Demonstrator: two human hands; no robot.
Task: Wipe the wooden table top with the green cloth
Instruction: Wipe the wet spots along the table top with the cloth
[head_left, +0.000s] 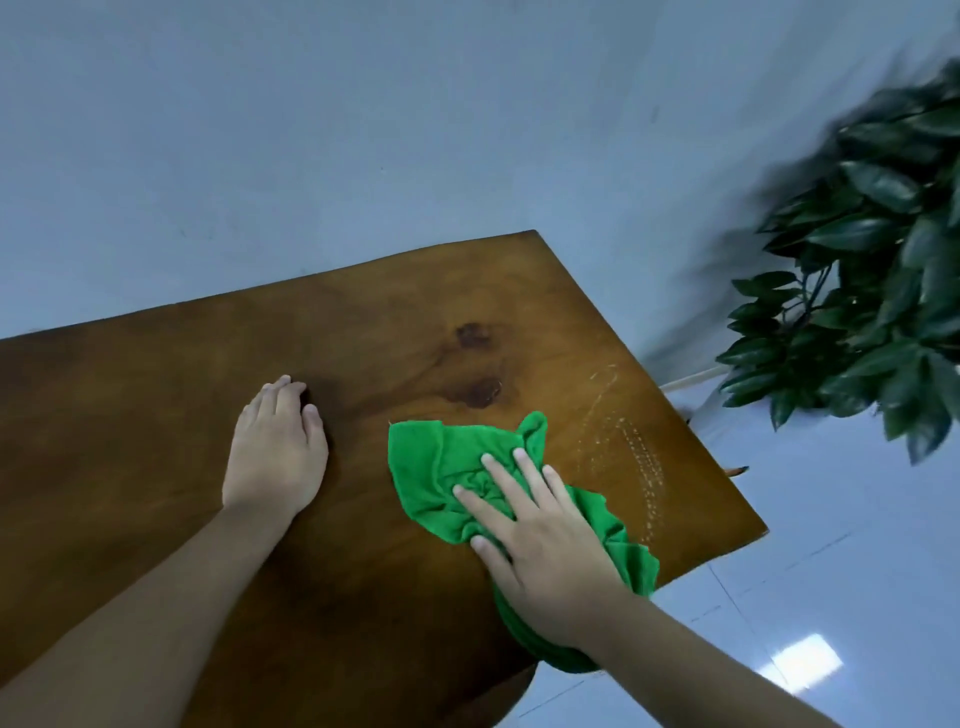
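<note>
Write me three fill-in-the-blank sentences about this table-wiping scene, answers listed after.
1. The right hand presses flat on a crumpled cloth coloured ____.
2. The left hand rests bare on the ____ table top.
3. Beyond the table's right edge stands a leafy ____.

Answers: green; wooden; plant

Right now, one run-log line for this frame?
phase: wiping | right hand: flat on green cloth | left hand: bare, braced on table top | pale streaks: right of cloth

Plain indoor room: bare wall (363, 130), tiled floor (831, 571), potted plant (872, 260).
</note>
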